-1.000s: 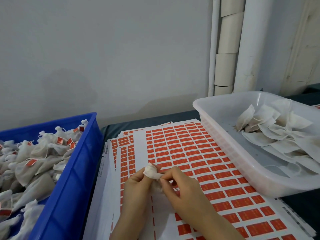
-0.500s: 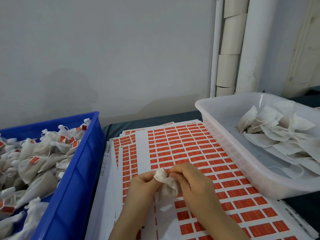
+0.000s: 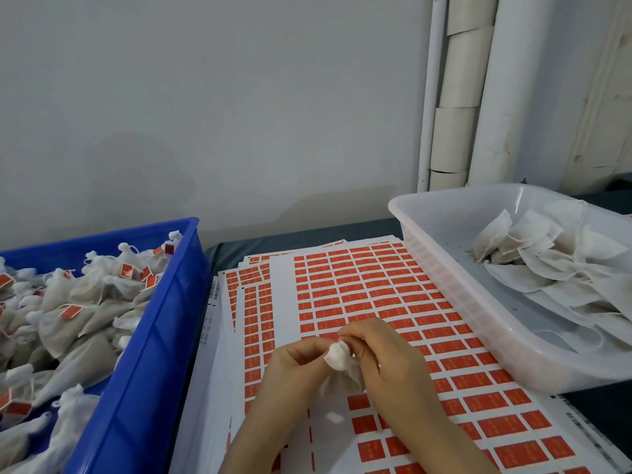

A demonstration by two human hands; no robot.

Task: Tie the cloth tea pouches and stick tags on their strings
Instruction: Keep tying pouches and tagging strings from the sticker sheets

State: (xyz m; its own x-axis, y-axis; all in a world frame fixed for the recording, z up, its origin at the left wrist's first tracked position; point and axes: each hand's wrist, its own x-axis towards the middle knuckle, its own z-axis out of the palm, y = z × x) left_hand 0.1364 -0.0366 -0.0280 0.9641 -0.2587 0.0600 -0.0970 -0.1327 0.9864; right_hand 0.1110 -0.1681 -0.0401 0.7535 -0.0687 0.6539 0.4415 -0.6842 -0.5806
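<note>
A small white cloth tea pouch [image 3: 342, 362] is held between both hands just above the sticker sheets. My left hand [image 3: 294, 371] pinches its gathered top from the left. My right hand [image 3: 386, 360] grips the pouch from the right, fingers curled over its neck and body. Its string is hidden by my fingers. Sheets of orange-red tag stickers [image 3: 369, 295] cover the table beneath the hands; part of the lower left of the top sheet is bare white backing.
A blue bin [image 3: 160, 323] on the left holds several tied pouches with red tags [image 3: 71, 311]. A clear plastic tray [image 3: 455, 302] on the right holds flat untied pouches [image 3: 547, 265]. A grey wall and white pipes [image 3: 455, 97] stand behind.
Both hands have stayed on the pouch, working at its top. The pouch has been bunched tighter and turned, and the right fingers now wrap further over its neck. The view shifted slightly.
</note>
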